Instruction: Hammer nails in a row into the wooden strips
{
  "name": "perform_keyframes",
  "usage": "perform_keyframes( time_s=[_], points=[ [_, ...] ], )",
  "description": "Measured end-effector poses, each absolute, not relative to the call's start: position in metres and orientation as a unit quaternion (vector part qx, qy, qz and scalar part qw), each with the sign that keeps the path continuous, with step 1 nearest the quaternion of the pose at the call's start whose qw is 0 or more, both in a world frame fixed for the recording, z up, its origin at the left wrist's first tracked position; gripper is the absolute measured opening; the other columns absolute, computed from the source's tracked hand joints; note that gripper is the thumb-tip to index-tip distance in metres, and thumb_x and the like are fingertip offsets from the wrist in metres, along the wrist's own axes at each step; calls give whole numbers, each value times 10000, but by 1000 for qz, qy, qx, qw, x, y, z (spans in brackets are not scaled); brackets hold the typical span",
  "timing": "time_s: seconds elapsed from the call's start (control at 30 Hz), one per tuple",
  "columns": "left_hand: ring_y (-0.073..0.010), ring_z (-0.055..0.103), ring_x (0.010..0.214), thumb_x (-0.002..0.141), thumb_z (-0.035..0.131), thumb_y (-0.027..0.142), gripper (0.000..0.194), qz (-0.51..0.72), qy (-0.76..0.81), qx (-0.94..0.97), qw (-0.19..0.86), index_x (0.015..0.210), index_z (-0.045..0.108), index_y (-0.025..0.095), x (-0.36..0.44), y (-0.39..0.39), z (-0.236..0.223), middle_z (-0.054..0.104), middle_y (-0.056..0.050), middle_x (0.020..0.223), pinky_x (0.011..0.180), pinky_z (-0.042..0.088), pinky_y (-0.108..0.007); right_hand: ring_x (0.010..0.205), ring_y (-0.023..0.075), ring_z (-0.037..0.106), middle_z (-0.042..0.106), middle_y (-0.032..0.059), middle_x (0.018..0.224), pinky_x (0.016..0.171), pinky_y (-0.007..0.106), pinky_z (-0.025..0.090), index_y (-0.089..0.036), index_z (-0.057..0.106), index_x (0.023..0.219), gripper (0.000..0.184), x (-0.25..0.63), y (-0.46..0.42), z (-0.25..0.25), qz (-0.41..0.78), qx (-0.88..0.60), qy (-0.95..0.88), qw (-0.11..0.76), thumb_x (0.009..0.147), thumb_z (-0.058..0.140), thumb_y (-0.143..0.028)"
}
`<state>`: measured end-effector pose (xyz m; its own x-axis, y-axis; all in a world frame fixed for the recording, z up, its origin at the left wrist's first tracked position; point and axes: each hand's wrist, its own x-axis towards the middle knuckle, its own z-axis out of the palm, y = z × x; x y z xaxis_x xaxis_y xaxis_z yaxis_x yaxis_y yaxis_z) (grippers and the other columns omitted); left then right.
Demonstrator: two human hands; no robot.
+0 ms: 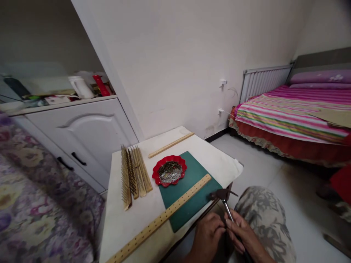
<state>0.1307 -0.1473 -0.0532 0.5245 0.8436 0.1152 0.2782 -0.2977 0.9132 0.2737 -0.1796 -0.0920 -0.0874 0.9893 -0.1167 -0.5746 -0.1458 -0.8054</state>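
My right hand (242,233) is wrapped round the handle of a hammer (227,210), whose dark head is raised at the table's front edge. Close beside it, my left hand (210,233) has its fingers curled together; what they hold, if anything, is hidden. In front of both hands, a long wooden strip (171,211) with rows of dark holes or dots lies diagonally across a green mat (193,166). A red scalloped dish (155,175) full of loose nails (170,172) rests partly on the mat.
Several wooden strips (139,175), some bristling with nails, lie at the table's left. Another dotted strip (171,145) is at the back of the white-covered table (128,230). A white cabinet (79,135) stands to the left, a bed (290,113) to the right.
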Motion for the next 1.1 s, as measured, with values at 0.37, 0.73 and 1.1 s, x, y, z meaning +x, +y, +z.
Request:
perform_keyframes(
  time_s=[0.37,0.73,1.1],
  points=[
    [-138,572,671,756,551,248,120,446,475,653,385,778,642,174,160,-28,-32,635,8,699,646,438,-226,196,-13,262,574,-95,445,234,87,270,-208,522,819,289,289,-173,-86,666,-332,-252,618,799,611,-482],
    [-145,595,682,771,537,273,151,417,511,678,324,763,656,181,168,-1,-54,668,6,720,658,444,-235,203,-14,272,579,-92,463,236,84,262,-202,526,846,283,293,-174,-89,683,-325,-236,610,808,611,-469],
    [-126,562,691,779,527,206,132,408,504,707,284,714,638,176,170,-2,-51,612,-2,743,661,430,-231,247,3,371,611,-49,546,284,128,168,-167,548,950,287,315,-143,-53,628,-400,-334,577,851,548,-437]
  ],
)
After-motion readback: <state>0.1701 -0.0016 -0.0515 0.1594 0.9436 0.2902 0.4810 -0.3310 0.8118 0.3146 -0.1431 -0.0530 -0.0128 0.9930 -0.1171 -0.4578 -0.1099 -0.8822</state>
